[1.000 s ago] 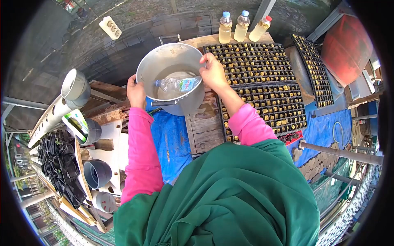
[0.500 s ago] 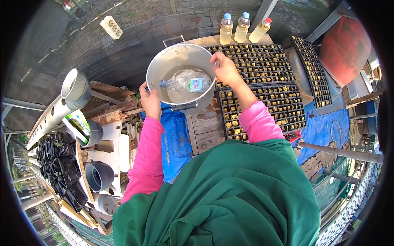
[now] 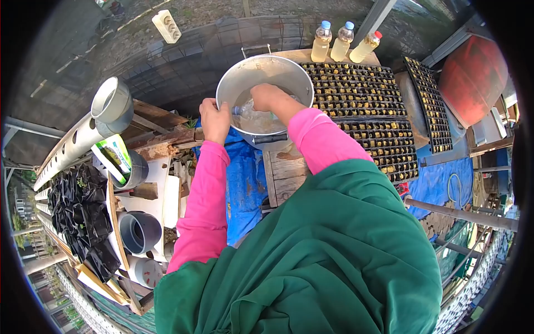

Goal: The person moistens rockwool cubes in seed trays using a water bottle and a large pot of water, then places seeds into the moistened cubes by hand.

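Note:
A large metal pot (image 3: 289, 69) with some liquid in it stands on the wooden boards, its black-gripped handle hanging at the front. Inside lies a clear plastic bottle (image 3: 256, 119) with a blue cap pointing left. My left hand (image 3: 215, 121) grips the pot's left rim, thumb inside. My right hand (image 3: 271, 101) reaches into the pot just above the bottle; its fingertips are hidden, so its hold on the bottle cannot be made out. Right of the pot lie black seedling trays (image 3: 356, 92) with yellowish plugs in their cells.
Three bottles of yellowish liquid (image 3: 341, 47) stand behind the trays. Another tray (image 3: 429, 106) leans near a red drum (image 3: 473, 80). At left are black plant bags (image 3: 80, 217), a grey pot (image 3: 139, 231) and a white pipe (image 3: 69, 146). A blue tarp (image 3: 245, 181) lies below.
My right hand has left the pot's right rim and moved down inside, over the bottle. My left hand still holds the left rim. The view has shifted slightly.

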{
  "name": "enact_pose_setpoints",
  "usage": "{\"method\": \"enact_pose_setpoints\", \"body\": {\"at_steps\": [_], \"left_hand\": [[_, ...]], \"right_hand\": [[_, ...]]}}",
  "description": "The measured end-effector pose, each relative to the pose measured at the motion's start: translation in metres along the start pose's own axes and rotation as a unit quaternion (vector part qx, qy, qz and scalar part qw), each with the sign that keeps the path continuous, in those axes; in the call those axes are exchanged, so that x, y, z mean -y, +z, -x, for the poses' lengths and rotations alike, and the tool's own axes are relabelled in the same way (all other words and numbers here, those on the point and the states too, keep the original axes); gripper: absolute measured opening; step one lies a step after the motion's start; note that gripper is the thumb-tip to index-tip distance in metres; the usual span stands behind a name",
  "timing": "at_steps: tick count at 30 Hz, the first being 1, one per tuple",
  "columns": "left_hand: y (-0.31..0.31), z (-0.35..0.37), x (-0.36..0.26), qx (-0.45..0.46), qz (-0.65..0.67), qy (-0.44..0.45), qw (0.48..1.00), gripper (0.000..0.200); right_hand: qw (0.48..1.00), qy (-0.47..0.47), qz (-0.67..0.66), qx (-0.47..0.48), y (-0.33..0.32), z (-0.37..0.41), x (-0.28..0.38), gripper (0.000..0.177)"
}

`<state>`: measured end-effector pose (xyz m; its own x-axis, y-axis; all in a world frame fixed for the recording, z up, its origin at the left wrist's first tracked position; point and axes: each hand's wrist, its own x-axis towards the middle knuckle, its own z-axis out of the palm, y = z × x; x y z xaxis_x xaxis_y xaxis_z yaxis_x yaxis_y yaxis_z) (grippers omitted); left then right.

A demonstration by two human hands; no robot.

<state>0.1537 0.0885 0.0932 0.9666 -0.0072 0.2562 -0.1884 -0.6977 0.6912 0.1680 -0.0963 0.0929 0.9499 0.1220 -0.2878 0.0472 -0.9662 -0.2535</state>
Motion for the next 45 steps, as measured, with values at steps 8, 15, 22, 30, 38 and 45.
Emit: {"method": "enact_pose_setpoints", "body": {"at_steps": [8, 15, 22, 30, 38, 45], "left_hand": [[0.005, -0.043, -0.019, 0.038, 0.033, 0.099, 0.994, 0.034], [0.021, -0.038, -0.002, 0.036, 0.176, 0.042, 0.983, 0.036], [0.020, -0.036, -0.003, 0.035, 0.197, 0.040, 0.979, 0.035], [0.024, -0.034, -0.004, 0.042, 0.296, -0.023, 0.954, 0.034], [0.033, -0.031, -0.006, 0.038, 0.372, -0.093, 0.923, 0.033], [0.041, -0.039, 0.014, 0.066, 0.376, -0.074, 0.921, 0.032]], "right_hand": [[0.996, -0.006, 0.021, 0.083, 0.008, 0.003, 0.001, 0.037], [0.992, -0.002, 0.043, 0.116, 0.016, -0.013, -0.006, 0.041], [0.982, 0.031, 0.052, 0.180, 0.016, -0.004, 0.008, 0.049], [0.986, 0.017, 0.026, 0.162, 0.022, -0.009, 0.000, 0.044], [0.977, 0.036, -0.083, 0.194, 0.023, -0.005, -0.003, 0.038], [0.928, 0.106, -0.350, 0.065, -0.017, 0.002, -0.006, 0.025]]}}
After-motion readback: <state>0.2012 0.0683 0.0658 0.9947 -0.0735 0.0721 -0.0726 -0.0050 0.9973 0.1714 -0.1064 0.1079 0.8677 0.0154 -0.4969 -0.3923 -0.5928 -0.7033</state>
